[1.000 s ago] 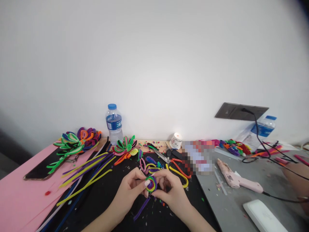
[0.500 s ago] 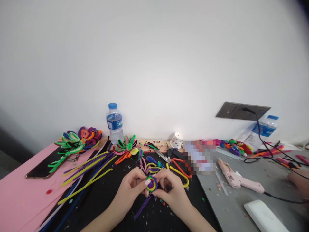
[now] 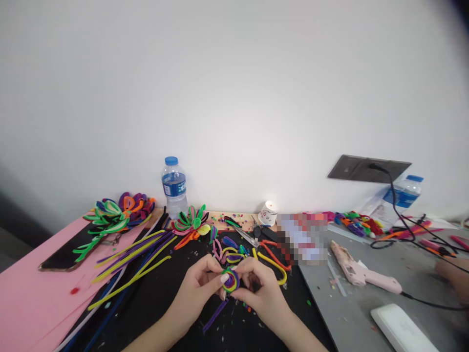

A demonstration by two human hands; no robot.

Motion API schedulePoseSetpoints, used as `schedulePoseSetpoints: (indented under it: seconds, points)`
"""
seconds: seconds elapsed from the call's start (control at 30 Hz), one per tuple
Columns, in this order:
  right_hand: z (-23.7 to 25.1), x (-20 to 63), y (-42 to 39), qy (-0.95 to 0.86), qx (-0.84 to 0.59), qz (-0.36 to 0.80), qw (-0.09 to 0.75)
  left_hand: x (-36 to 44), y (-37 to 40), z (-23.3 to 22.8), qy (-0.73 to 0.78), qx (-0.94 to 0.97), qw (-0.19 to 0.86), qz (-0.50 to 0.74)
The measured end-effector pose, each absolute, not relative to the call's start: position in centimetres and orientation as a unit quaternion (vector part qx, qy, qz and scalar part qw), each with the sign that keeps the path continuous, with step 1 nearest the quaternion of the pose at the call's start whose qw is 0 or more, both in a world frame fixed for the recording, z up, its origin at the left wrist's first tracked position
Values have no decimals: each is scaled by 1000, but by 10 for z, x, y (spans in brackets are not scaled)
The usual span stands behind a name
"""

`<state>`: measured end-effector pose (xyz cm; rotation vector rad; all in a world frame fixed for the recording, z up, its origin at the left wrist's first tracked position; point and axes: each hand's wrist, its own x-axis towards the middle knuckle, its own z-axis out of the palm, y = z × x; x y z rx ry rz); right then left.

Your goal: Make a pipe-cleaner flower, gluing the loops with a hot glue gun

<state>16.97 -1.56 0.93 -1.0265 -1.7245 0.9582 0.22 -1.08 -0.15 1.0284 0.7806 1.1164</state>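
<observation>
Change since earlier: almost nothing is being shifted; the coil is being kept between both hands at the same spot, while the co-worker's hand (image 3: 454,279) at the right edge is being held lower and farther out than a second ago.
Held thing: a pipe-cleaner coil (image 3: 230,281) is being gripped just above the black mat (image 3: 154,298), in the middle foreground.
Look of the coil: a flat fuzzy spiral is being shown face-on, with a purple centre, an orange-red ring and a yellow-green outer ring; a purple tail (image 3: 216,315) is hanging down from it toward the mat.
Left hand (image 3: 200,288): it is being closed on the coil's left edge, thumb in front.
Right hand (image 3: 258,288): it is being closed on the coil's right side, fingers curled behind it.
Beside the hands: long yellow and purple pipe cleaners (image 3: 132,261) are lying to the left on the mat; bent coloured loops (image 3: 229,249) are lying just behind the coil.
Farther back: finished pipe-cleaner flowers (image 3: 117,212), a water bottle (image 3: 174,187) and scissors (image 3: 244,234) are being seen along the wall.
Right side: a pink glue gun (image 3: 361,273) is lying on the grey table (image 3: 351,318), well apart from the coil.
</observation>
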Motion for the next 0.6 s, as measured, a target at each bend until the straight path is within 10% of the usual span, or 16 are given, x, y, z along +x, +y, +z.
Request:
schedulePoseSetpoints:
  seconds: [0.6]
  points:
    - [10,169,-15,-696,-414,396,432,1,-11,-1,333,466,661,485]
